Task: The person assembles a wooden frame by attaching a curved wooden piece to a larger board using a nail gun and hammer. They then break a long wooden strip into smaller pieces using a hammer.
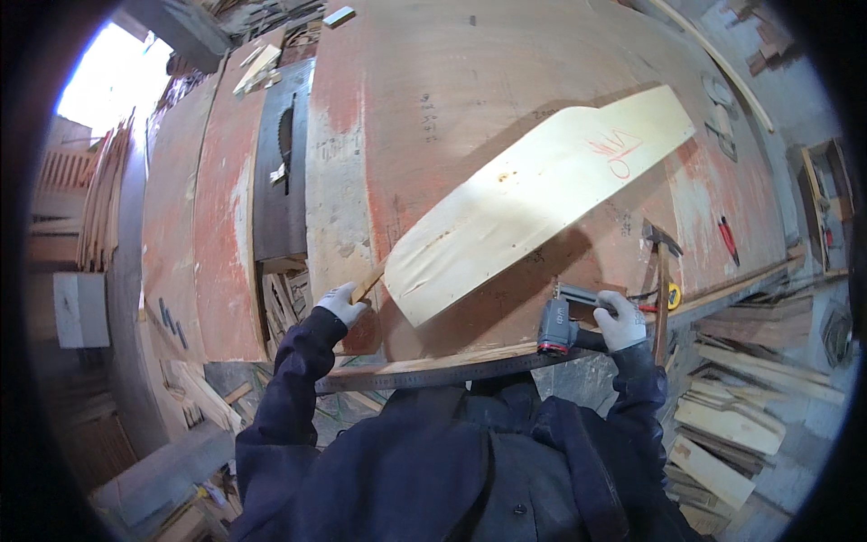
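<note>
My left hand (343, 305), in a pale work glove, is closed on the end of a thin wooden strip (368, 282) at the near edge of the bench. The strip's far end meets the rounded left end of a long, pale shaped board (533, 199) with red marks on it. This board lies diagonally across the worktop. In a matching glove, my right hand (620, 322) is wrapped round the handle of a grey nail gun (560, 325). The gun's body hangs over the near edge, to the right of the board and apart from it.
A hammer (662, 248), a yellow tape measure (673, 295) and a red-handled tool (729, 240) lie at the right. A saw blade (285, 135) rises from a slot at the left, near wood scraps (259, 70). Stacked offcuts (730, 423) fill the floor at lower right.
</note>
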Action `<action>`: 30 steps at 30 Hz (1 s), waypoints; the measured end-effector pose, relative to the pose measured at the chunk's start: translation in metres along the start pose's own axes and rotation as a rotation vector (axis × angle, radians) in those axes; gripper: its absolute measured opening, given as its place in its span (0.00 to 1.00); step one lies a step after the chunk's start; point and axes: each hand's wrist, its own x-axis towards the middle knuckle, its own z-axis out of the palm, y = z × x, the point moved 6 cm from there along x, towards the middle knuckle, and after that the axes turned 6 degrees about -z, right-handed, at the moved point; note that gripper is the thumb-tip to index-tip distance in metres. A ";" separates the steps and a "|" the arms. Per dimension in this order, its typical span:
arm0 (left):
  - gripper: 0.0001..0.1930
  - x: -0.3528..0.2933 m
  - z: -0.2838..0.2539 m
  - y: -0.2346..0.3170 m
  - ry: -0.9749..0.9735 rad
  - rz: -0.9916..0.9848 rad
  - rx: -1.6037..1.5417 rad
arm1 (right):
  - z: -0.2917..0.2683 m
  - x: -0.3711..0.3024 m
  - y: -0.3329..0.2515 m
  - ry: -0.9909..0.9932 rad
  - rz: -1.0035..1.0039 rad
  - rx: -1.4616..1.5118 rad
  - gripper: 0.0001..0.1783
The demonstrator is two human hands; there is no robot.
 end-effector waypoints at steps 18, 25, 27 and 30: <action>0.14 -0.099 -0.083 0.080 1.060 0.368 0.350 | -0.142 0.179 -0.127 0.235 -0.551 -0.256 0.19; 0.22 -0.141 -0.084 0.102 1.206 0.449 0.337 | -0.105 0.249 -0.070 -0.391 -0.489 -0.380 0.21; 0.25 -0.155 -0.084 0.108 1.251 0.441 0.413 | -0.094 0.269 -0.053 -0.534 -0.457 -0.307 0.20; 0.25 -0.172 -0.081 0.116 1.327 0.393 0.512 | -0.087 0.313 -0.025 -0.641 -0.492 -0.412 0.19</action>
